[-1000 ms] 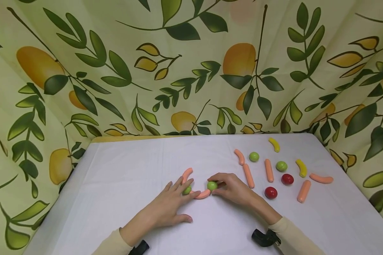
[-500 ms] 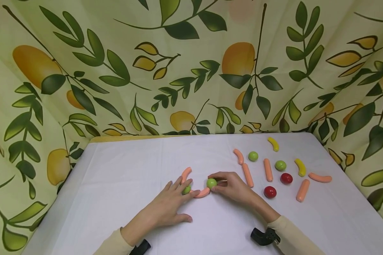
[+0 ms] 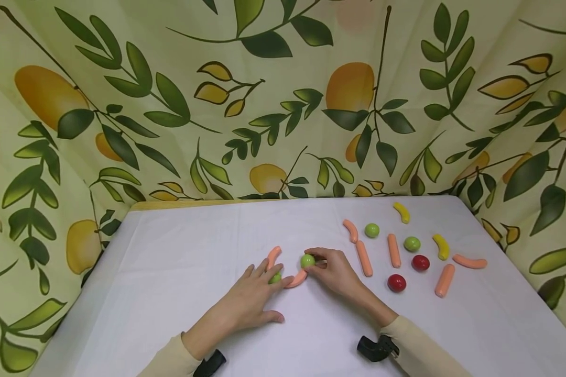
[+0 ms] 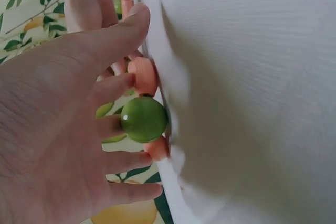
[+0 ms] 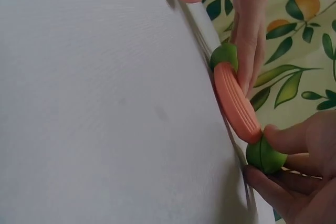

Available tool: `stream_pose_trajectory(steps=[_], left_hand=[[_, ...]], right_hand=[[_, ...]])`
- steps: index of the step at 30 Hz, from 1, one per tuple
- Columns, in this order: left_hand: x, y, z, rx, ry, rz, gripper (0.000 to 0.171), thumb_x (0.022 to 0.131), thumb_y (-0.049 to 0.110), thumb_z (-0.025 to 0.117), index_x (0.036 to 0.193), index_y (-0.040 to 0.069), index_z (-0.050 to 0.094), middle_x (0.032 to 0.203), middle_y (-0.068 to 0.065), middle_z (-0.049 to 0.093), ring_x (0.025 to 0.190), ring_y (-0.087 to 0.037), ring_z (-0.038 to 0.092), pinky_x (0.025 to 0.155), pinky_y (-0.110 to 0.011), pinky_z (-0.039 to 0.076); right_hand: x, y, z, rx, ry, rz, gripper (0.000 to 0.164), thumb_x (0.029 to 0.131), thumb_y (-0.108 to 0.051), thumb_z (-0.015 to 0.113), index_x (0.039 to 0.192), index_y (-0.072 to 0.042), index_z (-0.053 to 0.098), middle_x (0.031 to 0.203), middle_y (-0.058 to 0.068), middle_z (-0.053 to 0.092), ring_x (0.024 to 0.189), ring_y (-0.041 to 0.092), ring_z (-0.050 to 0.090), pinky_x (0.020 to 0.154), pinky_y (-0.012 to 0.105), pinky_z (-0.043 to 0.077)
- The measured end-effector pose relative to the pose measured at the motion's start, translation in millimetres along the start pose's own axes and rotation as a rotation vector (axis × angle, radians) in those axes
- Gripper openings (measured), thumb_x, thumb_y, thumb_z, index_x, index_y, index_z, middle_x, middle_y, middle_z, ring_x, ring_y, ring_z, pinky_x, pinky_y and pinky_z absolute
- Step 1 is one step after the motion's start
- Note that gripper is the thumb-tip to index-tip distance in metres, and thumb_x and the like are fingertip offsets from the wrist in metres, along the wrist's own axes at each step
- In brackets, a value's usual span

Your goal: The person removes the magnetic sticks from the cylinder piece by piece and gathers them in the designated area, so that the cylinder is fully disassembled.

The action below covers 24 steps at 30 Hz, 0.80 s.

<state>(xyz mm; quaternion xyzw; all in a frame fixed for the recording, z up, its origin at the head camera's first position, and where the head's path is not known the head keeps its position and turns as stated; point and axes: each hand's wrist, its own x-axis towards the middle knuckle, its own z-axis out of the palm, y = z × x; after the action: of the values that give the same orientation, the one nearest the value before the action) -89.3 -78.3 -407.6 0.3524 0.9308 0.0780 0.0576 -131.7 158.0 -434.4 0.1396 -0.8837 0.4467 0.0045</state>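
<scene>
My left hand (image 3: 252,298) lies palm down with spread fingers, touching a green ball (image 3: 275,278) and curved salmon-pink pieces on both sides of it. One curved piece (image 3: 273,256) extends away beyond the fingers. The other curved piece (image 3: 297,279), ridged on its outer side in the right wrist view, runs toward my right hand (image 3: 332,269). Thumb and fingers of that hand pinch a second green ball (image 5: 266,154), which has a seam line and meets the curved piece's end. Fingers partly hide the first ball in the head view.
To the right lie straight pink sticks (image 3: 364,258), more curved pink pieces (image 3: 469,261), green balls (image 3: 412,243), red balls (image 3: 396,283) and yellow curved pieces (image 3: 441,246). A white cloth covers the table (image 3: 193,246); a patterned curtain (image 3: 264,104) hangs behind.
My right hand has moved the pinched green ball away from me and slightly left. The adjoining curved piece has swung its right end up with it. The left hand stays nearly in place.
</scene>
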Motion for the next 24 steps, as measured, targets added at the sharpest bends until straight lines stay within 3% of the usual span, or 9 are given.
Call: stream_pose_trajectory(steps=[5, 15, 24], left_hand=[[-0.2, 0.9, -0.9, -0.018, -0.02, -0.005, 0.074, 0.079, 0.057, 0.073, 0.144, 0.028, 0.05, 0.153, -0.011, 0.039, 0.142, -0.042, 0.029, 0.106, -0.061, 0.035], [-1.7, 3.8, -3.4, -0.028, -0.013, -0.005, 0.075, 0.08, 0.056, 0.073, 0.145, 0.026, 0.05, 0.152, -0.012, 0.039, 0.142, -0.042, 0.028, 0.105, -0.061, 0.036], [-2.3, 3.1, -1.7, -0.042, -0.008, -0.008, 0.073, 0.08, 0.054, 0.074, 0.144, 0.025, 0.051, 0.153, -0.012, 0.038, 0.142, -0.043, 0.029, 0.104, -0.061, 0.037]], right_hand=[[6, 2, -1, -0.04, 0.1, 0.064, 0.038, 0.082, -0.005, 0.078, 0.118, 0.002, 0.068, 0.11, 0.014, 0.07, 0.098, 0.021, 0.067, 0.08, 0.035, 0.056], [2, -1, -6, -0.04, 0.055, 0.045, 0.04, 0.08, -0.005, 0.08, 0.118, 0.0, 0.068, 0.111, 0.011, 0.069, 0.093, 0.018, 0.069, 0.079, 0.029, 0.057], [-4, 3, -36, -0.062, 0.073, -0.027, 0.042, 0.079, 0.0, 0.08, 0.118, 0.005, 0.066, 0.114, 0.016, 0.069, 0.1, 0.027, 0.068, 0.082, 0.033, 0.057]])
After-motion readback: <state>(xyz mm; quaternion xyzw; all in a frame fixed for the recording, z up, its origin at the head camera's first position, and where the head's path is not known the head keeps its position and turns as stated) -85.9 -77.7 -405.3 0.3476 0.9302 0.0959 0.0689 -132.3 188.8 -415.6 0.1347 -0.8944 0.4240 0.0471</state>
